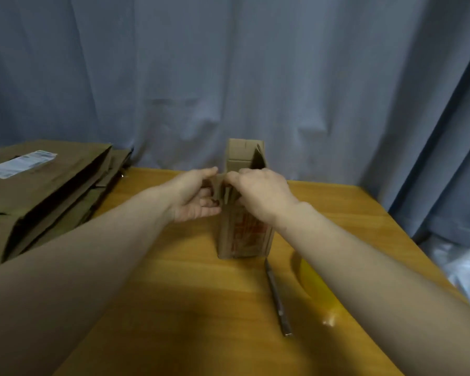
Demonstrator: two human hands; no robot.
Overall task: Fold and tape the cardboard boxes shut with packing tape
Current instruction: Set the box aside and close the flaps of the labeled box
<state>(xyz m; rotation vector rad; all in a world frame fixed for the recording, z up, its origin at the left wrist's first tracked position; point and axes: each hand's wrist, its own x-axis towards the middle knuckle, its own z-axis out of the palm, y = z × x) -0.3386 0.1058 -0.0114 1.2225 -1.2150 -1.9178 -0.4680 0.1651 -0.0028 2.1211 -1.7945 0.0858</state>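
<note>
centrally, left hand (193, 196), right hand (258, 194) pinch box (242, 245) flap; red print (249, 227) illegible.

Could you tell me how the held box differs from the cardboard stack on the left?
The box stands upright; the stack lies flattened. The box shows red print; the stack bears a white label. Both are brown cardboard.

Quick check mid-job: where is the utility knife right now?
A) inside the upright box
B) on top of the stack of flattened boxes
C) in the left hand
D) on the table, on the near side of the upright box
D: the utility knife lies flat on the wooden table in front of the cardboard box, while the left hand and right hand both grip the box's flaps.
</note>
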